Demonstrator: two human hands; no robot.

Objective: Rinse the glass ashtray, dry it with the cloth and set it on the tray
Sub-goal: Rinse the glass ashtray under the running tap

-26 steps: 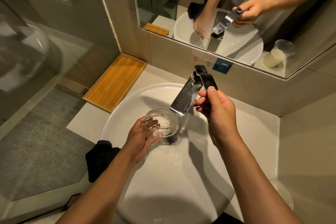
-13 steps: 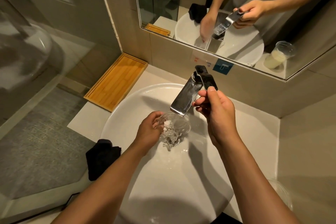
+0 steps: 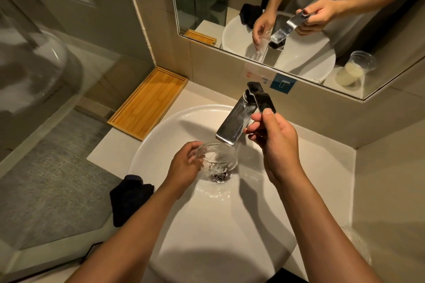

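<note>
My left hand (image 3: pixel 184 164) grips the clear glass ashtray (image 3: pixel 218 158) by its left rim, holding it under the chrome faucet spout (image 3: pixel 234 124) above the drain. Water runs into the ashtray and spills into the white basin (image 3: pixel 161 135). The faucet's dark lever (image 3: pixel 262 99) is pinched between the fingers of my right hand (image 3: pixel 276 145). A dark cloth (image 3: pixel 128 197) lies crumpled on the counter at the basin's left edge. The empty wooden tray (image 3: pixel 149 101) sits on the counter at the back left, against the wall.
A mirror (image 3: pixel 299 18) above the counter reflects my hands and a plastic cup. The rim of a clear plastic cup (image 3: pixel 358 243) shows on the counter at the right. A glass shower partition (image 3: pixel 34 76) stands to the left.
My left hand carried the ashtray to the right, under the spout, and water now flows through it. My right hand stayed on the lever.
</note>
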